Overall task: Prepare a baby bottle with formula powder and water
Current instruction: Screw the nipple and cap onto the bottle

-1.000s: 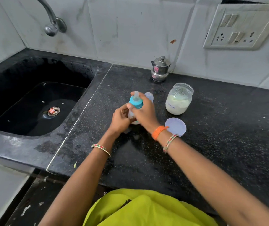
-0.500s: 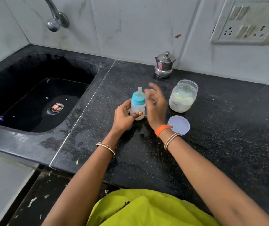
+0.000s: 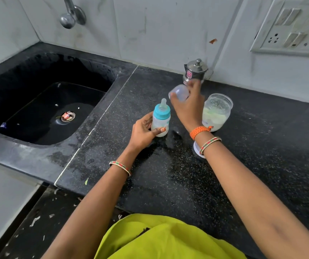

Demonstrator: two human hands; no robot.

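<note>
Head view: my left hand [image 3: 144,130] wraps baby bottle [image 3: 161,121], upright on black worktop [image 3: 262,165]; teal collar, clear teat on, whitish liquid inside. My right hand [image 3: 188,107], raised above and behind bottle, fingers pinching translucent dome cap [image 3: 179,93], slightly blurred. Open clear jar [image 3: 216,112] just right, pale powder low inside; white lid [image 3: 196,149] partly under my wrist
</note>
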